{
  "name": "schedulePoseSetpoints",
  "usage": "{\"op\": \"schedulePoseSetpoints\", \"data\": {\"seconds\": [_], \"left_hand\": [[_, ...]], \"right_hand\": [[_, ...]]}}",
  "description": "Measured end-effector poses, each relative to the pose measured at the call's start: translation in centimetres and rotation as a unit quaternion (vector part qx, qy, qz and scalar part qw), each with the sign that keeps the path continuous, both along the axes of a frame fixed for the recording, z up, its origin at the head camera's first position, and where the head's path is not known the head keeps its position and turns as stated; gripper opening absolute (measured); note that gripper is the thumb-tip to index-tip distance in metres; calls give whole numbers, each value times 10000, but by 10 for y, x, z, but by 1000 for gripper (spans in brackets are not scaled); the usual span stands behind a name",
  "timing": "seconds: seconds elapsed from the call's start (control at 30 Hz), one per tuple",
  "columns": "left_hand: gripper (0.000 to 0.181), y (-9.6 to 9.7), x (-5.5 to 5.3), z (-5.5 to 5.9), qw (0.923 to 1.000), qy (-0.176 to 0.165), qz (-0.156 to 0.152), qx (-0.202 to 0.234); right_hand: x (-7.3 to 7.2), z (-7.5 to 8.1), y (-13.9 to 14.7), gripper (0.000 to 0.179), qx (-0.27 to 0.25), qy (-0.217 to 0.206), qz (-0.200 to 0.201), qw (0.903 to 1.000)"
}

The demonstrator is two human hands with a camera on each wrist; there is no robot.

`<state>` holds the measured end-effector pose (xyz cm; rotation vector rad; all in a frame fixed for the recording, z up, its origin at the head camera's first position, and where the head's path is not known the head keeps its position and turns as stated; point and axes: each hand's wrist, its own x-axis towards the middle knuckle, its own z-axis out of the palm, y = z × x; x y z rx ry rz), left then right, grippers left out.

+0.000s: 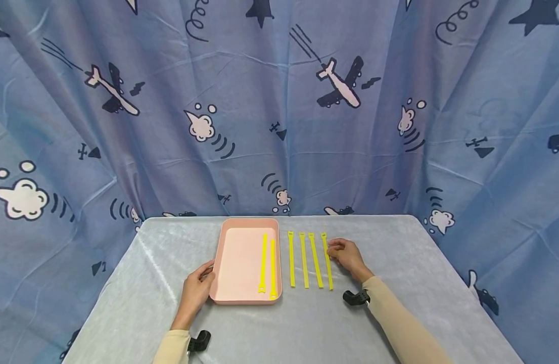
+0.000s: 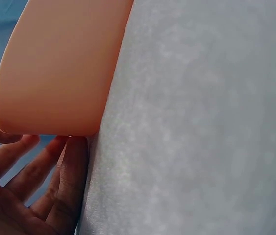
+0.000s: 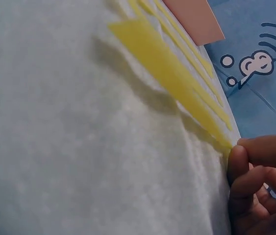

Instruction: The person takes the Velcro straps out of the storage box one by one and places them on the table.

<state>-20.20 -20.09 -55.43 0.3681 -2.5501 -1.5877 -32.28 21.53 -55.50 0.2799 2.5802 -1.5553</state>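
Observation:
Against the outer left side of a pink tray [image 1: 236, 263], my left hand [image 1: 197, 290] rests with fingers fairly straight. In the left wrist view its fingertips [image 2: 76, 147] meet the tray's wall [image 2: 54, 83]. My right hand [image 1: 350, 257] pinches the rightmost yellow cable tie [image 1: 327, 265] between thumb and index finger. The right wrist view shows that tie [image 3: 152, 63] slanting off the cloth, a shadow beneath it. Three more yellow ties, with slotted heads at the far end, lie in a row left of it, including the nearest one [image 1: 315, 263].
Inside the tray, two yellow ties [image 1: 263, 268] lie lengthwise near its right wall, heads toward me. A pale grey cloth [image 1: 279, 333] covers the table. Behind it hangs a blue patterned curtain [image 1: 243, 167]. Black bands with devices [image 1: 357, 297] sit on both wrists.

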Motion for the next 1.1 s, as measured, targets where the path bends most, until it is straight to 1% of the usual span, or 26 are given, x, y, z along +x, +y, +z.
{"op": "schedulePoseSetpoints", "data": {"seconds": [0.23,0.4,0.8,1.0,1.1], "left_hand": [[40,0,-1,0,9999,78,58,-24],[40,0,-1,-1,9999,107,42,-17],[41,-1,0,0,10000,50,12,-30],[40,-1,0,-2,9999,98,21,-30],[40,-1,0,-2,9999,101,20,6]], "right_hand": [[1,0,0,29,-158,60,-143,9998],[6,3,0,28,-393,175,-89,9990],[16,20,-18,29,-673,514,137,9963],[20,25,-26,34,-790,534,326,9949],[23,30,-30,32,-912,568,383,9935]]}}
